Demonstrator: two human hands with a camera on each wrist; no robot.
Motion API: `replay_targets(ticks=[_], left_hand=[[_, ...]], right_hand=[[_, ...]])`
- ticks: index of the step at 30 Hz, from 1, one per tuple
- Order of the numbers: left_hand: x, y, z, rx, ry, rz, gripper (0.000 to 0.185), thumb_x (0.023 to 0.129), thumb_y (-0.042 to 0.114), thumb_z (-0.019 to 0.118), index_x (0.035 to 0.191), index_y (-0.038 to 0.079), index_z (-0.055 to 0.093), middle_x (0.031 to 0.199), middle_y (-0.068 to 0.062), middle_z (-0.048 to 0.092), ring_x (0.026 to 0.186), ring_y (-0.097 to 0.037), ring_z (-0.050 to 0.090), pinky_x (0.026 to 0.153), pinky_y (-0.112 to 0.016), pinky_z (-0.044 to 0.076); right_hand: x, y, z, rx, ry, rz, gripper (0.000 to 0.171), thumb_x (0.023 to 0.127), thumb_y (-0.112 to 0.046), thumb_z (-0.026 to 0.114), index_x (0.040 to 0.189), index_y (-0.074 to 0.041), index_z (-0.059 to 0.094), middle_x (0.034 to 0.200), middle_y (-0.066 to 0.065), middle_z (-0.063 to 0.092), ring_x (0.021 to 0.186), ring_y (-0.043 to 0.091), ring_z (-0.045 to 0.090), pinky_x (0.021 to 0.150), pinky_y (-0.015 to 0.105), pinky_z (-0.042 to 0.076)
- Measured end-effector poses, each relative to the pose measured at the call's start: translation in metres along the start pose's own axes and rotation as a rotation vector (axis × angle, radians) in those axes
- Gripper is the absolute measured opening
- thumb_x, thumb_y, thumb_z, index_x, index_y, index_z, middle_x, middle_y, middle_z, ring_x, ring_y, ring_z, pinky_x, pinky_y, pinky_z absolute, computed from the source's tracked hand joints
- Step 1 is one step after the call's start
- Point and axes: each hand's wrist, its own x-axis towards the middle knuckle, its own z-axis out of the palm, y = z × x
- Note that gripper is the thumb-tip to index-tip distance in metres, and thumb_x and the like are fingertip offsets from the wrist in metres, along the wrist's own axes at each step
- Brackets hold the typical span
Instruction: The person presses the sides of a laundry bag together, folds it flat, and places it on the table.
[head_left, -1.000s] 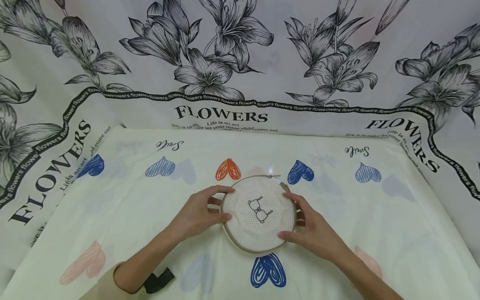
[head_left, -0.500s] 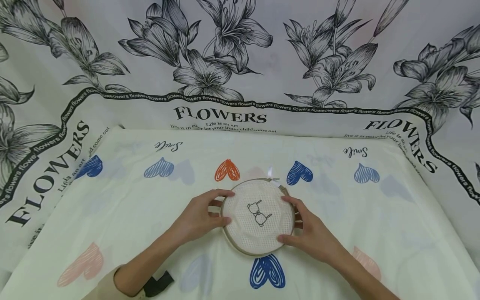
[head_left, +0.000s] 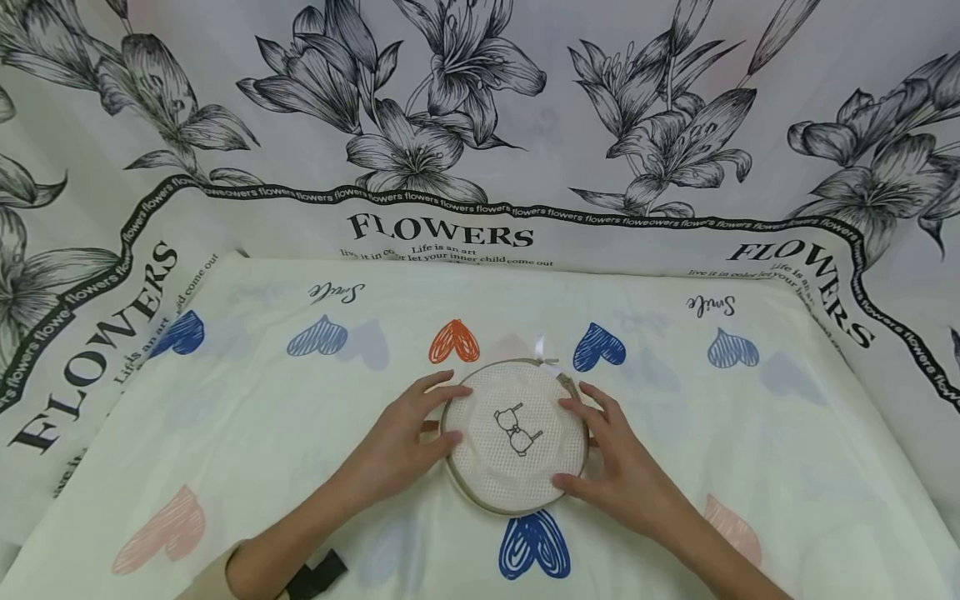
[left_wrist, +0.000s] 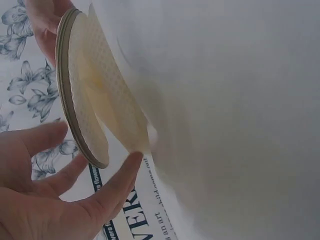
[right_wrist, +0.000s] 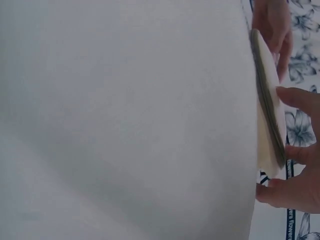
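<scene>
A round embroidery hoop with white mesh cloth and a small black outline drawing lies on the heart-print cloth. My left hand holds its left rim, forefinger over the far edge and thumb on the near edge. My right hand holds the right rim the same way. In the left wrist view the hoop is seen edge-on, with my left hand's fingers at its rim. The right wrist view shows the hoop between my right hand's fingers.
A small white ribbon sits at the hoop's far edge. A black-and-white flower-print sheet rises behind and at both sides. A black strap shows at my left wrist.
The hoop has shifted slightly toward me. My right hand's fingers have slid farther up the right rim, and my left forefinger has stretched out along the far-left edge.
</scene>
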Motion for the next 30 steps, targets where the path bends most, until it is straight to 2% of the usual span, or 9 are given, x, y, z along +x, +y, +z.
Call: replay_targets(ticks=[3,5,8,12,16,20,26,30], left_hand=[[-0.003,0.004,0.003,0.163,0.029,0.07,0.047,0.093,0.014,0.071,0.138,0.019,0.058,0.155,-0.008,0.039,0.131,-0.03,0.051,0.103,-0.044,0.047],[-0.006,0.007,0.006,0.26,0.032,0.088,0.049,0.094,0.023,0.071,0.14,0.022,0.057,0.156,-0.005,0.037,0.136,-0.029,0.046,0.108,-0.047,0.043],[-0.008,0.011,0.01,0.372,0.012,0.109,0.06,0.09,0.037,0.074,0.144,0.025,0.053,0.159,-0.003,0.032,0.144,-0.028,0.034,0.11,-0.049,0.04],[-0.009,0.012,0.015,0.489,-0.031,0.168,0.073,0.086,0.047,0.075,0.149,0.026,0.047,0.163,-0.004,0.025,0.149,-0.028,0.022,0.112,-0.048,0.037],[-0.009,0.01,0.019,0.564,-0.066,0.233,0.08,0.085,0.051,0.074,0.153,0.023,0.041,0.164,-0.007,0.02,0.151,-0.031,0.017,0.114,-0.049,0.033],[-0.009,0.01,0.02,0.605,-0.078,0.273,0.083,0.086,0.052,0.073,0.154,0.02,0.039,0.164,-0.011,0.02,0.15,-0.034,0.016,0.115,-0.049,0.03],[-0.008,0.011,0.022,0.684,-0.133,0.328,0.083,0.09,0.05,0.068,0.155,0.012,0.034,0.163,-0.016,0.021,0.15,-0.034,0.016,0.119,-0.046,0.022],[-0.006,0.012,0.026,0.72,-0.161,0.335,0.085,0.091,0.052,0.066,0.156,0.009,0.032,0.163,-0.017,0.02,0.151,-0.033,0.014,0.121,-0.044,0.019]], right_hand=[[-0.002,0.0,0.0,-0.082,0.03,-0.054,0.095,0.074,-0.034,0.089,0.153,-0.025,0.037,0.164,0.008,0.016,0.14,0.038,0.038,0.103,0.054,0.043],[-0.002,-0.001,0.001,-0.127,0.042,-0.09,0.099,0.073,-0.035,0.089,0.155,-0.026,0.035,0.165,0.006,0.015,0.145,0.038,0.028,0.105,0.057,0.04],[-0.001,-0.003,0.001,-0.177,0.046,-0.137,0.101,0.073,-0.038,0.089,0.156,-0.026,0.032,0.166,0.004,0.013,0.149,0.037,0.017,0.107,0.057,0.037],[0.001,-0.003,0.003,-0.251,0.029,-0.185,0.101,0.075,-0.046,0.085,0.157,-0.024,0.031,0.167,0.003,0.011,0.152,0.035,0.008,0.11,0.059,0.03],[0.004,-0.002,0.005,-0.373,0.024,-0.249,0.099,0.079,-0.057,0.077,0.157,-0.019,0.031,0.166,0.007,0.012,0.151,0.037,0.009,0.116,0.062,0.018],[0.007,-0.002,0.007,-0.506,0.017,-0.314,0.094,0.085,-0.068,0.063,0.158,-0.018,0.029,0.165,0.011,0.012,0.151,0.038,0.011,0.12,0.057,0.012],[0.009,-0.003,0.01,-0.616,0.025,-0.41,0.092,0.089,-0.069,0.055,0.157,-0.012,0.029,0.164,0.014,0.016,0.151,0.034,0.012,0.122,0.049,0.012],[0.011,-0.003,0.012,-0.655,0.0,-0.44,0.094,0.09,-0.071,0.05,0.158,-0.009,0.026,0.165,0.012,0.015,0.152,0.03,0.01,0.122,0.044,0.016]])
